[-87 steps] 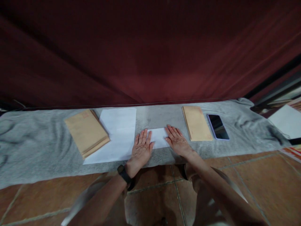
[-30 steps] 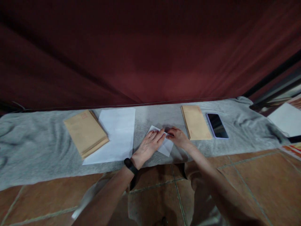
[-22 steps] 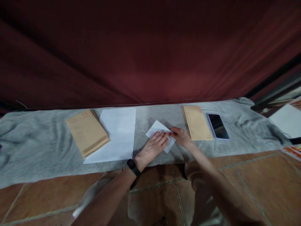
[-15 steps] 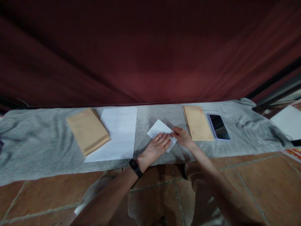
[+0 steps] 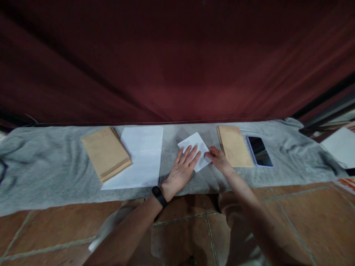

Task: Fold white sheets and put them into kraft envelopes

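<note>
A small folded white sheet of paper [image 5: 196,141] lies tilted on the grey cloth, between the larger sheets and the right-hand envelope pile. Flat on its lower left part rests my left hand [image 5: 183,166], fingers spread, with a black band on the wrist. At the paper's right corner my right hand [image 5: 218,159] pinches the edge between thumb and fingers. Left of my hands are large white paper sheets [image 5: 144,155], partly covered by a stack of brown envelopes [image 5: 105,151]. Close to my right hand is a second stack of brown envelopes [image 5: 235,146].
A phone [image 5: 260,151] in a light purple case lies to the right of the envelopes. The grey cloth [image 5: 294,159] covers the long narrow surface. Behind it hangs a dark red curtain [image 5: 177,74]. A white object [image 5: 341,144] stands at the far right, above the tiled floor [image 5: 305,210].
The folded paper has turned and now shows a fuller rectangle, with no loose flap at its lower right. My left hand's fingers have spread and moved slightly up; my right hand stays at the corner.
</note>
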`<state>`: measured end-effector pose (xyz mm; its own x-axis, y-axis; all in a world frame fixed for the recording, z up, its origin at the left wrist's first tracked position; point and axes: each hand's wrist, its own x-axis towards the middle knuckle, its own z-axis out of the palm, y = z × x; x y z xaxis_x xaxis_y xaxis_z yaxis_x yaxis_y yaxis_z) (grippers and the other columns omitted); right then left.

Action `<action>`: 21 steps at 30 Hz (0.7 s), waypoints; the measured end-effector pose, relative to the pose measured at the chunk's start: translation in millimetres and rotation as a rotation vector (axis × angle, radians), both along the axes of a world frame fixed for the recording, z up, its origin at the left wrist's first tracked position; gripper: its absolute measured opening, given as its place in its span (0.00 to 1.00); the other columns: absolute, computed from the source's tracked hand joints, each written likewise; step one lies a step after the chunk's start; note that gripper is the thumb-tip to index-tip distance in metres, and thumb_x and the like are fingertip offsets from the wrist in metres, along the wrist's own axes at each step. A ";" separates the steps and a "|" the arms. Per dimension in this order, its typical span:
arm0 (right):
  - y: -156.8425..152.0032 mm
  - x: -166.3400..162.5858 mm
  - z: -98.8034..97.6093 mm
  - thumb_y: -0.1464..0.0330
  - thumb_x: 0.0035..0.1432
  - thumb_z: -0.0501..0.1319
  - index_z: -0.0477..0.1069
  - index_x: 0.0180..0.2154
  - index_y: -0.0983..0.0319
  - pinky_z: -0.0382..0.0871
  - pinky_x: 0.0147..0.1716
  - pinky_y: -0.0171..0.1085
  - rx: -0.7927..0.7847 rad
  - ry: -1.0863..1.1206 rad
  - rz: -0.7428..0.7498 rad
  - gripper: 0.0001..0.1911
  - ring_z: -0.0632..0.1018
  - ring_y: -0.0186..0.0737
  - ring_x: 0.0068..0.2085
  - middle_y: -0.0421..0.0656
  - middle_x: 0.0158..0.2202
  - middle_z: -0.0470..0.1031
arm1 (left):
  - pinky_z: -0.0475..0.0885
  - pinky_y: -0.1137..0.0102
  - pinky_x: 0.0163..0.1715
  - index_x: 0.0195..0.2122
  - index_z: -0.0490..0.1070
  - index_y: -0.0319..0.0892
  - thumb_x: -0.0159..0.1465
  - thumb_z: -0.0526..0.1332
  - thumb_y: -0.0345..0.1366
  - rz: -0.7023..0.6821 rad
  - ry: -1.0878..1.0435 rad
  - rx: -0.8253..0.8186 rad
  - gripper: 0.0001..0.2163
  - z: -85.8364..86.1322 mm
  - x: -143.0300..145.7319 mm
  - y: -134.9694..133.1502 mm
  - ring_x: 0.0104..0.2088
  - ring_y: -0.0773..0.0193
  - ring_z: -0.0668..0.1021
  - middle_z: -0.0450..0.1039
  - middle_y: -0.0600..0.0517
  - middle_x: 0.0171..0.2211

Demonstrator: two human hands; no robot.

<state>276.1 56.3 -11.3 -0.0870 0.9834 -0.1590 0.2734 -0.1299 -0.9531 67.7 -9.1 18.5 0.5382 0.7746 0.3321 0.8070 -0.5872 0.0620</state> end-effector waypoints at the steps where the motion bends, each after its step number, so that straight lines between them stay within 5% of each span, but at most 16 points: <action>1: 0.1 -0.7 1.8 0.57 0.48 0.61 0.66 0.29 0.57 0.63 0.19 0.32 -0.012 0.049 -0.008 0.12 0.71 0.36 0.25 0.35 0.23 0.69 | 0.51 0.47 0.70 0.71 0.51 0.42 0.69 0.53 0.28 0.063 -0.058 0.003 0.29 1.2 -1.3 1.4 0.73 0.49 0.49 0.48 0.42 0.73; 5: -1.4 -3.3 9.7 0.56 0.44 0.66 0.67 0.29 0.58 0.66 0.19 0.32 -0.065 0.191 -0.019 0.15 0.72 0.36 0.26 0.35 0.22 0.69 | 0.55 0.46 0.68 0.74 0.38 0.42 0.69 0.58 0.37 0.285 -0.443 -0.054 0.37 0.2 -5.8 11.6 0.73 0.45 0.48 0.39 0.37 0.74; 7: -3.7 -4.5 12.6 0.55 0.44 0.68 0.68 0.29 0.58 0.67 0.20 0.32 -0.088 0.238 -0.029 0.17 0.72 0.36 0.27 0.36 0.24 0.71 | 0.64 0.50 0.64 0.73 0.35 0.42 0.68 0.60 0.40 0.341 -0.737 -0.180 0.40 -5.6 -7.4 18.4 0.71 0.47 0.58 0.46 0.35 0.73; 11: -9.0 -9.1 14.1 0.54 0.45 0.69 0.70 0.31 0.59 0.68 0.22 0.32 -0.134 0.301 -0.013 0.18 0.74 0.37 0.29 0.38 0.27 0.74 | 0.77 0.63 0.45 0.62 0.64 0.38 0.67 0.61 0.40 0.228 -1.134 -0.626 0.24 -20.3 -7.1 26.9 0.48 0.56 0.81 0.78 0.41 0.52; 13: -10.2 -12.3 13.1 0.53 0.45 0.70 0.70 0.31 0.58 0.70 0.23 0.33 -0.154 0.313 -0.004 0.18 0.75 0.38 0.30 0.38 0.28 0.75 | 0.76 0.67 0.38 0.47 0.75 0.36 0.67 0.61 0.41 0.232 -1.123 -0.736 0.14 -22.8 -6.2 26.6 0.38 0.58 0.81 0.81 0.45 0.41; 16: -9.9 -16.3 11.6 0.54 0.46 0.71 0.72 0.31 0.59 0.73 0.26 0.34 -0.153 0.310 -0.025 0.18 0.76 0.39 0.33 0.39 0.29 0.76 | 0.74 0.67 0.33 0.35 0.77 0.37 0.68 0.59 0.40 0.371 -0.875 -0.616 0.13 -15.9 -7.7 22.5 0.31 0.59 0.80 0.80 0.46 0.31; 18: -9.2 -17.6 11.7 0.54 0.49 0.71 0.73 0.33 0.59 0.76 0.32 0.36 -0.147 0.342 -0.061 0.17 0.78 0.40 0.36 0.41 0.33 0.78 | 0.74 0.64 0.38 0.37 0.78 0.38 0.70 0.56 0.37 0.402 -0.646 -0.419 0.12 -6.5 -11.5 18.8 0.35 0.56 0.80 0.80 0.44 0.34; 21: -8.9 -17.9 15.0 0.47 0.59 0.62 0.74 0.39 0.59 0.78 0.38 0.41 -0.212 0.448 -0.086 0.21 0.81 0.43 0.38 0.46 0.39 0.81 | 0.71 0.60 0.51 0.55 0.73 0.42 0.70 0.52 0.30 0.277 -0.370 -0.145 0.16 6.6 -18.1 11.6 0.50 0.54 0.78 0.78 0.43 0.52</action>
